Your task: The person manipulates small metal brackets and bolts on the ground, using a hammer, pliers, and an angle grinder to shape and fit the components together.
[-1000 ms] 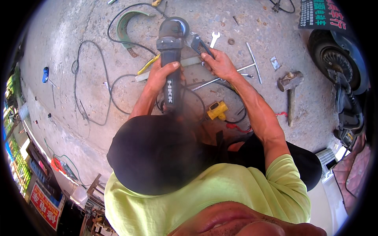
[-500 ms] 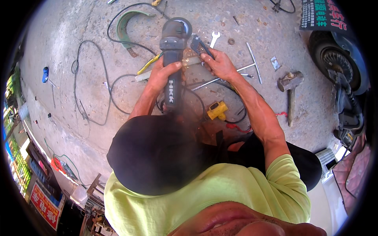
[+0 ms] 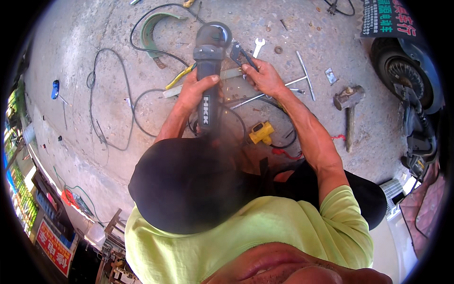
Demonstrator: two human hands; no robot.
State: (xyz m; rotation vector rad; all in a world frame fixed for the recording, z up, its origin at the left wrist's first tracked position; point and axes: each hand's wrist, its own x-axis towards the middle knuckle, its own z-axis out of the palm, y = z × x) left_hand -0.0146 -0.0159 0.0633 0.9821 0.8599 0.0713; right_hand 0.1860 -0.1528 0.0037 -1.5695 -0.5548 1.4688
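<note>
My left hand (image 3: 194, 90) is wrapped round the body of a black angle grinder (image 3: 206, 71), which points away from me with its disc at the far end. Pinched in my right hand (image 3: 265, 78) is a dark pair of pliers (image 3: 243, 56); the jaws sit just right of the grinder's head, with a narrow gap between. Whatever the jaws may hold is too small to make out. A few sparks show below, beside the grinder's body. Beneath both hands, a pale grey bar (image 3: 174, 92) lies on the concrete, with a yellow-handled tool (image 3: 178, 77) beside my left hand.
Around my hands lie an open-ended wrench (image 3: 258, 47), a T-handle wrench (image 3: 306, 78), a hammer (image 3: 349, 102), a yellow block-like part (image 3: 261, 132) and a green curved strip (image 3: 147, 35). Black cable (image 3: 131, 109) loops over the floor. A wheeled vehicle (image 3: 402, 71) stands at right.
The pliers' jaws have tilted and drawn slightly away from the grinder's disc. Fewer sparks are seen near the jaws. Both hands keep their grip and nearly the same place.
</note>
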